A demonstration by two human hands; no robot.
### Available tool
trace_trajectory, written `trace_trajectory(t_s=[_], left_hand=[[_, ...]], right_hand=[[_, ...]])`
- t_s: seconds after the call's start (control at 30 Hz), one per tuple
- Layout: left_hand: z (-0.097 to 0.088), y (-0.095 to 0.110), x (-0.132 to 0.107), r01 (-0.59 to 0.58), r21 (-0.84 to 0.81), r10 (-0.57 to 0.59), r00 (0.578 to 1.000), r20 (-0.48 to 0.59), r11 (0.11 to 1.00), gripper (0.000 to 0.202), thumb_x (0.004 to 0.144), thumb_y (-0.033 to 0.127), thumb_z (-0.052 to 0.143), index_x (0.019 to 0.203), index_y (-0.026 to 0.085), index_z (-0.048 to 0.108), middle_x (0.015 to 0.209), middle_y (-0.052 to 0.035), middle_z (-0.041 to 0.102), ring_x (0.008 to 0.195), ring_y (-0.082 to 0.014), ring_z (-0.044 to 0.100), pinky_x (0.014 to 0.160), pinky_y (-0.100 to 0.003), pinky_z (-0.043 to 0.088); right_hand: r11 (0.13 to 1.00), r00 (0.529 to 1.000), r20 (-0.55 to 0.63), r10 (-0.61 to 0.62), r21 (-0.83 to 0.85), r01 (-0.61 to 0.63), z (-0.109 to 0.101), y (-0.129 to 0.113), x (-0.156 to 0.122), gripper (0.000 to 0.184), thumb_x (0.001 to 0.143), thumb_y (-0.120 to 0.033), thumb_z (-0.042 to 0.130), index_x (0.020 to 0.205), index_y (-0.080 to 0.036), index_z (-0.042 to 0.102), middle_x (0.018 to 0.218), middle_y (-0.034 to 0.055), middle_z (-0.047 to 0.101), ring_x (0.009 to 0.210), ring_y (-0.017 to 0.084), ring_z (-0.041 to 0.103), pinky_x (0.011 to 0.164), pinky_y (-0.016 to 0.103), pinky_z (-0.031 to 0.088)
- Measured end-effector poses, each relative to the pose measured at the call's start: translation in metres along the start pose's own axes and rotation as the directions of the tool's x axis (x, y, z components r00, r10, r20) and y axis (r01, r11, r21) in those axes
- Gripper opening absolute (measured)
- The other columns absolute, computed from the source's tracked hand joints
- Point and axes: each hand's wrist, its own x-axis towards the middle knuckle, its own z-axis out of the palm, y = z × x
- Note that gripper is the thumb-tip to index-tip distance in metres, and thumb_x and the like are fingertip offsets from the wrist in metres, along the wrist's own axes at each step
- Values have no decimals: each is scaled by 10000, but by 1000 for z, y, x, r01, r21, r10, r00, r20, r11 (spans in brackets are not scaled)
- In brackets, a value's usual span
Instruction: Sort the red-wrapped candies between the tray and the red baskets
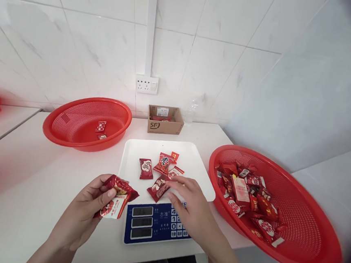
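My left hand is closed around a few small red and white snack packets, held in front of the scale's left side. Over the front of the white scale tray, my right hand has its fingers stretched out and thumb apart. Its fingertips are at the right end of a dark red packet; I cannot tell whether they grip it. Lying behind are another dark red packet, a larger red packet with a black character, a small bright red one and a red-and-white one.
At right, a red perforated basket holds many packets. The red basket at back left has two packets. A cardboard box stands against the tiled wall, below a socket. The scale's blue panel faces me.
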Motion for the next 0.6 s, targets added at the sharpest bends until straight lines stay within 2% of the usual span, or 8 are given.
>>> trace_trajectory(t_s=[0.1, 0.2, 0.3, 0.43, 0.5, 0.6], left_hand=[[-2, 0, 2, 0, 0, 0, 1000, 24, 1000, 288, 618, 264, 801, 866, 194, 672, 920, -57, 721, 811, -224, 683, 647, -243, 531], [0, -3, 2, 13, 3, -13, 998, 55, 1000, 284, 621, 266, 801, 864, 194, 674, 878, -49, 722, 792, -207, 682, 648, -229, 526], [3, -4, 0, 23, 9, -23, 998, 52, 1000, 263, 631, 257, 794, 857, 200, 672, 832, -32, 722, 752, -179, 675, 631, -210, 508], [3, -6, -4, 36, 33, -38, 997, 62, 999, 252, 648, 261, 778, 867, 193, 673, 841, -44, 724, 740, -183, 670, 625, -223, 501], [2, -7, -3, 46, 34, -48, 997, 56, 998, 264, 637, 259, 784, 866, 195, 670, 822, -36, 722, 716, -175, 666, 615, -221, 500], [3, -9, -2, 51, 31, -53, 997, 56, 998, 277, 628, 258, 791, 865, 186, 666, 799, -40, 718, 691, -166, 662, 609, -217, 497]], right_hand=[[994, 986, 155, -61, -84, 74, 5, -4, 0, 221, 848, -227, 548, 1004, -283, 693, 1071, 64, 664, 1048, 271, 544, 888, 486, 437], [980, 980, 198, -23, -188, 61, 12, -5, 5, 249, 837, -182, 554, 1024, -267, 694, 1132, 64, 654, 1094, 298, 514, 905, 526, 400], [973, 985, 174, -21, -224, 60, 15, -1, 11, 287, 847, -182, 533, 1080, -269, 676, 1168, 62, 649, 1131, 306, 499, 923, 545, 378], [973, 998, 62, -9, -231, 23, 9, 13, 12, 305, 871, -256, 498, 1138, -259, 646, 1203, 74, 630, 1176, 311, 477, 936, 558, 378], [971, 999, 33, 14, -240, -5, 4, 21, 10, 291, 872, -264, 493, 1109, -246, 661, 1199, 83, 629, 1171, 311, 482, 936, 554, 386], [973, 998, 54, 30, -230, -16, -3, 27, 6, 247, 875, -258, 488, 998, -245, 702, 1122, 74, 664, 1109, 292, 527, 929, 527, 413]])
